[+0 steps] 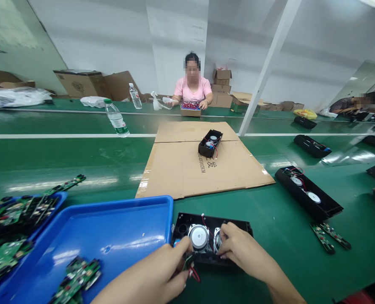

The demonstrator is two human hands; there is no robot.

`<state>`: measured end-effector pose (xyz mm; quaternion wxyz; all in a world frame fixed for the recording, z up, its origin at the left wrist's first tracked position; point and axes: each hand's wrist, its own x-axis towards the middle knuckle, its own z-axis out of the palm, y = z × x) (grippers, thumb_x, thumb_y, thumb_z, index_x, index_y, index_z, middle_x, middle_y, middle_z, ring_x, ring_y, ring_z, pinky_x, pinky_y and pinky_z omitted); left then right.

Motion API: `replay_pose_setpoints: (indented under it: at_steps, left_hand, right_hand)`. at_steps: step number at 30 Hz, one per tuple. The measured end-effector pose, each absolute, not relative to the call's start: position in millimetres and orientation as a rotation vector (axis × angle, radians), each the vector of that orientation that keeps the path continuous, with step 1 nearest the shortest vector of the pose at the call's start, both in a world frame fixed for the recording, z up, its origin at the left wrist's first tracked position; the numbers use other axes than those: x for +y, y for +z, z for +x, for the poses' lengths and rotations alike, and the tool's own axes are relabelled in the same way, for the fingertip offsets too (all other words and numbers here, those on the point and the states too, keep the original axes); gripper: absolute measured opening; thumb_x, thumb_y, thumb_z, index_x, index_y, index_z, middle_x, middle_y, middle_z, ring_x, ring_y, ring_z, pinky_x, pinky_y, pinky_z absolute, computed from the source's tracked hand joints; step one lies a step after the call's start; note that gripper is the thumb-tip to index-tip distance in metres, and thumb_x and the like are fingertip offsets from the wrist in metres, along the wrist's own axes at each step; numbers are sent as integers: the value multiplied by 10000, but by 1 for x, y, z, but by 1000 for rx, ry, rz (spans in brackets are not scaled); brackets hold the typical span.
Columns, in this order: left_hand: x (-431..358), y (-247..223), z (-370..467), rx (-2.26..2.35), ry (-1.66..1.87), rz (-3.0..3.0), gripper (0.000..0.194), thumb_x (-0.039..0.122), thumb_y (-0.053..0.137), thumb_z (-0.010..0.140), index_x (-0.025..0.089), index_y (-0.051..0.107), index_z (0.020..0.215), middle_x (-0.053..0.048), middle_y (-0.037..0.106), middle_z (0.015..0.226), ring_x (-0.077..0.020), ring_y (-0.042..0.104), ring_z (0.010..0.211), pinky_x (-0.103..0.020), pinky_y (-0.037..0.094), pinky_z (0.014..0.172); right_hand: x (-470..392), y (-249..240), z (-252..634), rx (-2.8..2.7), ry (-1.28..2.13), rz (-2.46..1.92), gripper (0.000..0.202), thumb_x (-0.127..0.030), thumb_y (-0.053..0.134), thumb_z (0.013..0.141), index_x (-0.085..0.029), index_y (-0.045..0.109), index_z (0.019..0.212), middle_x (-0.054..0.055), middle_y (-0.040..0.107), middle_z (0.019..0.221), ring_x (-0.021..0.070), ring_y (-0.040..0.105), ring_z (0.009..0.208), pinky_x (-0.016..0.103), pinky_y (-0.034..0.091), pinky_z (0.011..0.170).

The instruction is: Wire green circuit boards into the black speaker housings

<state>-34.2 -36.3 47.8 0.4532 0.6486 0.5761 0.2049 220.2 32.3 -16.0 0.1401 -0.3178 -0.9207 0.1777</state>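
An open black speaker housing (212, 220) lies before me with two round speaker drivers inside. The left driver (199, 237) shows its white back, while my right hand partly covers the other driver (217, 240). My left hand (171, 266) is closed at the housing's near left corner, holding a small green circuit board (188, 262), mostly hidden by the fingers. Red wires (194, 274) hang beside it. My right hand (238, 247) has its fingers pinched together at the housing's near wall; what they hold is hidden.
A blue tray (117, 207) with several circuit boards (78, 276) stands at left, beside another heap of boards (12, 215). Flat cardboard (187, 169) bears another housing (210, 143). More housings (307, 192) stand right. A bottle (116, 120) stands left; a co-worker (193, 90) sits opposite.
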Motion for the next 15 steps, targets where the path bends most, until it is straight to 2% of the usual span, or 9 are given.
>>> replay_pose_setpoints:
  at_steps: [2, 4, 7, 11, 13, 15]
  left_hand:
    - [-26, 55, -25, 1319, 365, 1530, 134, 222, 548, 842, 237, 601, 964, 31, 636, 706, -153, 562, 645, -206, 393, 567]
    - [-16, 59, -17, 1206, 392, 1320, 164, 238, 535, 858, 215, 540, 1020, 12, 644, 771, -166, 600, 719, -225, 461, 629]
    - [-5, 55, -9, 1052, 566, 1005, 250, 342, 641, 828, 205, 486, 970, -2, 635, 848, -185, 623, 832, -278, 531, 717]
    - [-2, 37, -3, 1085, 844, 874, 399, 457, 731, 773, 216, 468, 951, 12, 618, 892, -172, 592, 913, -298, 541, 808]
    - [-4, 29, 0, 1135, 933, 907, 400, 501, 695, 796, 219, 453, 943, 5, 631, 918, -169, 590, 910, -312, 532, 837]
    - [-5, 25, 3, 1211, 962, 993, 366, 511, 624, 834, 223, 426, 945, -1, 638, 901, -177, 600, 864, -339, 522, 829]
  right_hand:
    - [35, -16, 219, -2706, 513, -930, 294, 51, 719, 720, -242, 728, 727, 0, 537, 793, 158, 499, 769, 248, 360, 549]
    - [36, -13, 218, -2762, 497, -964, 255, 29, 703, 754, -221, 705, 710, 3, 541, 798, 165, 496, 782, 259, 353, 564]
    - [35, -4, 215, -2732, 618, -1037, 192, -39, 623, 864, -191, 649, 749, 11, 556, 893, 166, 517, 844, 258, 405, 641]
    - [29, 6, 207, -2460, 980, -1067, 161, -84, 454, 955, -186, 564, 896, 33, 544, 1035, 144, 548, 863, 257, 466, 738]
    - [26, 4, 203, -2267, 1144, -1096, 171, -184, 370, 1005, -197, 523, 928, 28, 563, 943, 141, 558, 772, 270, 474, 701]
    - [23, -2, 198, -1992, 1372, -1119, 262, -366, 295, 1042, -203, 475, 945, 15, 576, 828, 136, 571, 648, 262, 471, 590]
